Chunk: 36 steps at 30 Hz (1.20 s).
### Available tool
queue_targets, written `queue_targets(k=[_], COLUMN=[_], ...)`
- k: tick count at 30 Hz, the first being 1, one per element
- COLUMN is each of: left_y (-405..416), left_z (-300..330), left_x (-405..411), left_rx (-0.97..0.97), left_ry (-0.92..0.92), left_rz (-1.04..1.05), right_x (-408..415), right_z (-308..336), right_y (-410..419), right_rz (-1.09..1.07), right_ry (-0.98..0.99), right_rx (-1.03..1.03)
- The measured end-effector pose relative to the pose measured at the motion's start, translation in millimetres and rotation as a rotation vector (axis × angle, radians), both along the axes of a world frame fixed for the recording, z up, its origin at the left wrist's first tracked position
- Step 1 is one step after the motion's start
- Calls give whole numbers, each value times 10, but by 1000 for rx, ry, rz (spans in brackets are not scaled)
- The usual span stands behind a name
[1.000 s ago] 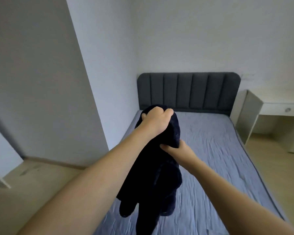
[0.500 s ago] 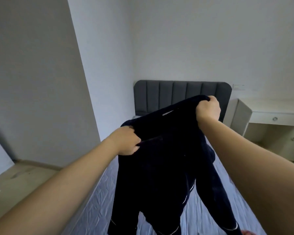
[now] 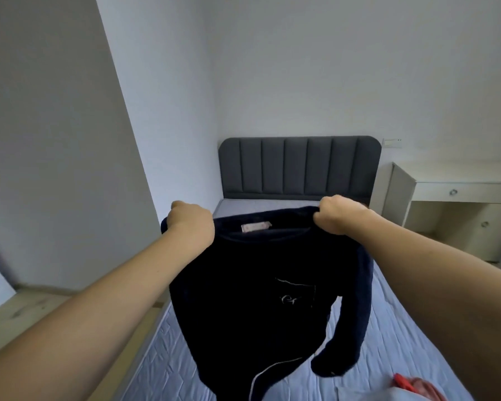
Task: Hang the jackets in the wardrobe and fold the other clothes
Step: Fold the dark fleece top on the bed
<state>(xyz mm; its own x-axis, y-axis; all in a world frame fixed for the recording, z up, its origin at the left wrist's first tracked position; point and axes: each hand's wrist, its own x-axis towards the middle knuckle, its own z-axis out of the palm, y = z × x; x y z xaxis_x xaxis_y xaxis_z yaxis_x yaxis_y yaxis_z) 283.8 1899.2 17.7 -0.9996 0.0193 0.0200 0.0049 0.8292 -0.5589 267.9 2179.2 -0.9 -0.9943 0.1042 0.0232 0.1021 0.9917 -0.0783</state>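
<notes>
Now the dark navy top (image 3: 261, 285) hangs in the air above the bed (image 3: 388, 342), spread wide, with its neck label facing the person and one sleeve falling at the right side. The left hand (image 3: 190, 219) grips the left shoulder of it and the right hand (image 3: 337, 214) grips the right shoulder, both with fingers curled tight in the cloth. It has thin white piping and a small chest pocket, so I judge it is a garment to fold, not a jacket, though this is not sure. The step in hand seems to be opening it flat. Next it should be laid smooth on the bed, away from the red and white clothes (image 3: 417, 389) at the lower right corner.
</notes>
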Motion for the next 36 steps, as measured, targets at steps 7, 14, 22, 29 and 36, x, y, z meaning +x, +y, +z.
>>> queue_targets(k=[7, 14, 22, 29, 36], left_y=[368, 726, 903, 491, 209], left_z=[367, -394, -4955, -8731, -9202], left_x=[-268, -1480, -2722, -1860, -1983], left_rx=[84, 30, 297, 596, 855], left_ry=[-431, -486, -245, -485, -298], left_rz=[195, 118, -297, 169, -70], right_x=[-164, -1233, -2227, -1736, -1857], right_z=[325, -485, -4721, -8300, -9078], right_y=[2, 257, 553, -249, -344], right_rz=[-93, -44, -116, 52, 17], right_ry=[-604, -509, -60, -239, -3], right_rx=[-11, 168, 351, -114, -76])
